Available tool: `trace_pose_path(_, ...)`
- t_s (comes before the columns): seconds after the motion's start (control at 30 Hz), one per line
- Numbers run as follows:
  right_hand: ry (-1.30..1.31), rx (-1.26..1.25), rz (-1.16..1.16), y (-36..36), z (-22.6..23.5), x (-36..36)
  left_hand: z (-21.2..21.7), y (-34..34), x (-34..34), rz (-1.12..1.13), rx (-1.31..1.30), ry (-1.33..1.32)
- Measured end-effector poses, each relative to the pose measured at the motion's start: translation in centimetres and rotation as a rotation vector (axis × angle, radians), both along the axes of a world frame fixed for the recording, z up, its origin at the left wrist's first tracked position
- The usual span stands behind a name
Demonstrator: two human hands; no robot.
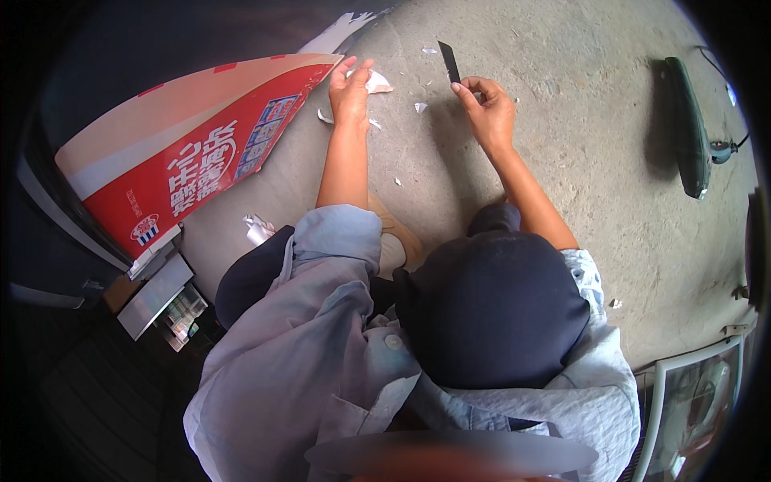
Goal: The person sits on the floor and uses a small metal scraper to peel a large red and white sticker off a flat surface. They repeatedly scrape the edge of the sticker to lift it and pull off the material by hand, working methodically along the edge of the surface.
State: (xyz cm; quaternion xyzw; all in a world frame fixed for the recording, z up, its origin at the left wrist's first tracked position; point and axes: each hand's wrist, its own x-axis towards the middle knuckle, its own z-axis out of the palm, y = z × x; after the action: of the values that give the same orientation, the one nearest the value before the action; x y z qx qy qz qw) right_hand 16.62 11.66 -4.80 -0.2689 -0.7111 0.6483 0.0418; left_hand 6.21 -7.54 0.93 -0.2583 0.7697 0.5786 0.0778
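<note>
In my right hand is a slim black blade with a slanted tip, pinched between thumb and fingers and pointing up and away from me. My left hand is raised at the far right corner of a red and pale pink printed panel, with its fingers apart. Just beside those fingers is a torn white scrap; whether they touch it I cannot tell. The panel stands at a slant on my left, its right edge worn.
Small white scraps dot the concrete floor. A dark, long padded object stands at the right, a cable near it. At lower right is a white-framed glass panel. Crumpled white material lies by my left knee.
</note>
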Motion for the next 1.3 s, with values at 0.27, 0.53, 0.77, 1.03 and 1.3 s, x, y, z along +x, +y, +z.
trace_pose_path(0.27, -0.006, 0.028, 0.005, 0.3, 0.0, -0.1, 1.6, 0.0, -1.1, 0.092, 0.035, -0.229)
trace_pose_path(0.53, 0.023, 0.042, 0.005, 0.1, 0.1, -0.4, 0.3, -0.4, 0.2, -0.203, -0.152, 0.070)
trace_pose_path(0.77, 0.487, 0.509, 0.230, 0.7, 1.1, -5.1, 5.5, 2.4, -1.3, -0.626, -0.781, 0.611)
trace_pose_path(1.03, 0.669, 0.487, 0.219, -0.6, 4.9, -13.9, 7.7, 0.6, -3.7, -0.479, -1.191, 0.893)
trace_pose_path(1.3, 0.700, 0.562, 0.161, -1.2, 4.3, -16.4, 9.0, 0.8, -5.4, -0.467, -1.573, 1.108)
